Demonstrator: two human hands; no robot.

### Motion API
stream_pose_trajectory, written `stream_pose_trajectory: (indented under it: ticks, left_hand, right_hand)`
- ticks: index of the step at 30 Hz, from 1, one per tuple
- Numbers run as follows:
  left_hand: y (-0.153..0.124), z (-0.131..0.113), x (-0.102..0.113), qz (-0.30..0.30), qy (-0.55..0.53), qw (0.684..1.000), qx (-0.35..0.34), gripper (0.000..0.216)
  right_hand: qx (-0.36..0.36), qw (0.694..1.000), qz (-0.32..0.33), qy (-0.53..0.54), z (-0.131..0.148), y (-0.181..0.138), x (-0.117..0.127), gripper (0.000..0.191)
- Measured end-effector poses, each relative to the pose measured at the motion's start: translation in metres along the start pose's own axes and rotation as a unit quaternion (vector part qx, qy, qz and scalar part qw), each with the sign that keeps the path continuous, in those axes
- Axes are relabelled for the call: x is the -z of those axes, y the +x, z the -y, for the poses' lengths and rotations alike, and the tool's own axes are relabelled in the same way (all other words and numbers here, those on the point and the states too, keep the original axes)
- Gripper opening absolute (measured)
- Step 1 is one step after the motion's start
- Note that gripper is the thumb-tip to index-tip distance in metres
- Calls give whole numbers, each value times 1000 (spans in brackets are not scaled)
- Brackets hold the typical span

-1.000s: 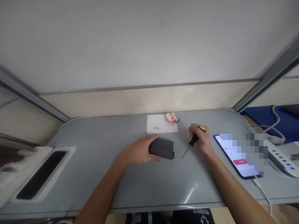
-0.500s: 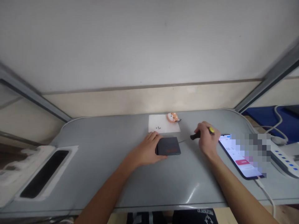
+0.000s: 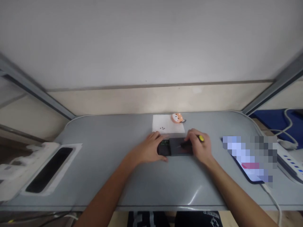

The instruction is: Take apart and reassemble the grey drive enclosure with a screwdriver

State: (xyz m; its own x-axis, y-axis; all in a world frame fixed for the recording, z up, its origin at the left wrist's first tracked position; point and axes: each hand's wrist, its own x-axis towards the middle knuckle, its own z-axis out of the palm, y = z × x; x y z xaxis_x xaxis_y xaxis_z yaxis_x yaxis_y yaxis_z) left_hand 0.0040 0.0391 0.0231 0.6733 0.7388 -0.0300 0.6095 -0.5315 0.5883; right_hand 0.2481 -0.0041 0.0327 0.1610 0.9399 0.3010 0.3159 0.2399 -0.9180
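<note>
My left hand (image 3: 149, 148) grips the left end of a flat black device case (image 3: 163, 150), fingers at the far side and thumb at the near side. Bits of green circuit board (image 3: 165, 142) show inside that end. The dark flat cover (image 3: 175, 147) sits shifted to the right over the rest. My right hand (image 3: 200, 146) is closed round a screwdriver (image 3: 201, 138) with a black handle and yellow end. Its fingers rest at the cover's right end, and the shaft lies over the cover, its tip hard to make out.
Behind the case lies white paper (image 3: 157, 121) with several tiny dark screws (image 3: 162, 128) and an orange-and-white animal-face item (image 3: 177, 118). At right are a lit phone (image 3: 246, 162) on a cable and a white power strip (image 3: 290, 165). A black phone-like slab (image 3: 49, 170) lies left.
My right hand has moved left with the screwdriver onto the case. The cover has shifted right, uncovering the circuit board by my left hand. The view has shifted slightly.
</note>
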Motion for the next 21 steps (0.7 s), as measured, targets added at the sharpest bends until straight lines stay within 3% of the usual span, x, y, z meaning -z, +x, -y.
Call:
stream_pose_trajectory:
  ticks: [7, 13, 21]
  left_hand:
    - [-2, 0, 4, 13, -3, 1000, 4, 93]
    - [-1, -4, 4, 4, -1, 1000, -20, 83]
    - [4, -16, 0, -29, 24, 997, -71, 58]
  right_hand:
    - [-42, 997, -68, 1, -1, 16, 27, 32]
    - [-43, 993, -108, 20, -1, 17, 30, 31]
    - [21, 998, -27, -46, -4, 9, 14, 38]
